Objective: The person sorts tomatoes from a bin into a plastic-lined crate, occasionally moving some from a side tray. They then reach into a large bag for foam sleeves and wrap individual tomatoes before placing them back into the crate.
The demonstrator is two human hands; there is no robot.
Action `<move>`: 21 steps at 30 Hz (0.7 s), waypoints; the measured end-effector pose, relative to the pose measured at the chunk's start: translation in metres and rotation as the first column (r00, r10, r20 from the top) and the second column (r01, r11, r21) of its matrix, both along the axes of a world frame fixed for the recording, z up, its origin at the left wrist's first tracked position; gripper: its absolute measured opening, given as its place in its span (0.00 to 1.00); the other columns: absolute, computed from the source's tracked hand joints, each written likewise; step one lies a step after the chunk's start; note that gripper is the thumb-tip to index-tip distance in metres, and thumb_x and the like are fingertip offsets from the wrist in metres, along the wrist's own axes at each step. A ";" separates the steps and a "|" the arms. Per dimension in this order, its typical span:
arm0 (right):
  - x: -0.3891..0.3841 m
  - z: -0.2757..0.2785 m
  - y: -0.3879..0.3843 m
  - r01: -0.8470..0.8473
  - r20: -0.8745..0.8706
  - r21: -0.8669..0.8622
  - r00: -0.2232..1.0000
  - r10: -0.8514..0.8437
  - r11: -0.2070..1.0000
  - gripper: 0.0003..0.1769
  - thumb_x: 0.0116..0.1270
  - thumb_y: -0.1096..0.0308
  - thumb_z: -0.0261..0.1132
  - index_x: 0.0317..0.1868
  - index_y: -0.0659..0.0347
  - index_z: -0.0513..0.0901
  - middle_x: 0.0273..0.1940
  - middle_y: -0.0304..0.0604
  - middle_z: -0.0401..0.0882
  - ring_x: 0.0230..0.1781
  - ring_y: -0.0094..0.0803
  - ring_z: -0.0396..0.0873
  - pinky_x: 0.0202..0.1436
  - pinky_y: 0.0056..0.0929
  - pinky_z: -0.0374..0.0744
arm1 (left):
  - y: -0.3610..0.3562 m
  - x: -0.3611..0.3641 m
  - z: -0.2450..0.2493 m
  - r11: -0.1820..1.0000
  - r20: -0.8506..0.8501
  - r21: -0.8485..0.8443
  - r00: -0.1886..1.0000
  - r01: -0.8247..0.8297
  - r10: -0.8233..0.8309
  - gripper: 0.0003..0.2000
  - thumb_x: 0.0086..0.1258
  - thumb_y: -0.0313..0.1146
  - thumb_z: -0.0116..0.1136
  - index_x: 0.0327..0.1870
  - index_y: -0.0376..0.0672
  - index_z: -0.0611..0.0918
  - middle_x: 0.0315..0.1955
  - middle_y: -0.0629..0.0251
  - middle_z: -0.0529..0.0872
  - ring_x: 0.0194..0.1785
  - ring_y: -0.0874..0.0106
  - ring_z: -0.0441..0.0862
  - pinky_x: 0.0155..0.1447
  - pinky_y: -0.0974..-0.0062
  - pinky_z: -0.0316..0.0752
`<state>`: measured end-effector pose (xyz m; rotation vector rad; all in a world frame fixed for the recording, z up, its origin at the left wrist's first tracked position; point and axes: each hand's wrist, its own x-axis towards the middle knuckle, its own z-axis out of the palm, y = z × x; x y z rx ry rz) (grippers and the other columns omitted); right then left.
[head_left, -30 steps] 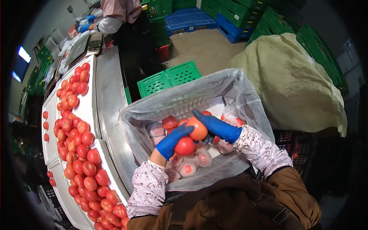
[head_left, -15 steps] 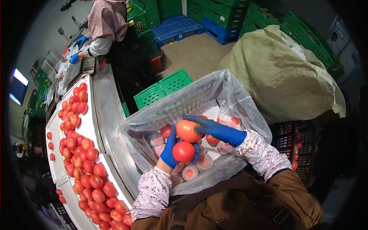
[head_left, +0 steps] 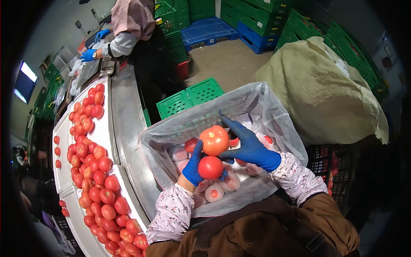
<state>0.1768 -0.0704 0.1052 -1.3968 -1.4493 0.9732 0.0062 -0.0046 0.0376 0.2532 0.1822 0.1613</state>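
Observation:
Over a crate lined with a thin white sheet (head_left: 160, 139), my left hand (head_left: 193, 168) in a blue glove cradles two tomatoes. The lower one (head_left: 210, 167) is deep red and rests in the palm. The upper one (head_left: 215, 140) is larger and more orange, its stalk end facing up, with my left thumb against its side. My right hand (head_left: 250, 147), also gloved in blue, is spread beside the upper tomato, thumb and fingers wide apart. Beneath my hands lie several tomatoes in foam nets (head_left: 214, 192), partly hidden by the gloves.
Many loose tomatoes (head_left: 107, 195) cover the white trays (head_left: 124, 180) on my left, beside a metal counter edge (head_left: 130, 115). Beyond, a co-worker's gloved hands (head_left: 88, 55) are at a scale. A large woven sack (head_left: 317, 94) and a black crate (head_left: 319, 160) stand right; a green crate (head_left: 190, 97) is ahead.
My right hand has drawn back from the upper tomato and opened wide, uncovering its stalk end. My left hand still holds both tomatoes. The view has shifted slightly.

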 end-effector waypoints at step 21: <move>0.054 -0.137 0.010 -0.401 -0.603 -0.768 0.714 -0.354 0.499 0.36 0.53 0.46 0.60 0.57 0.60 0.64 0.46 0.45 0.75 0.39 0.41 0.77 0.32 0.31 0.79 | 0.021 -0.011 0.004 0.943 -0.035 -0.081 0.946 -0.324 0.322 0.31 0.58 0.58 0.48 0.49 0.36 0.68 0.34 0.52 0.76 0.36 0.53 0.78 0.38 0.56 0.76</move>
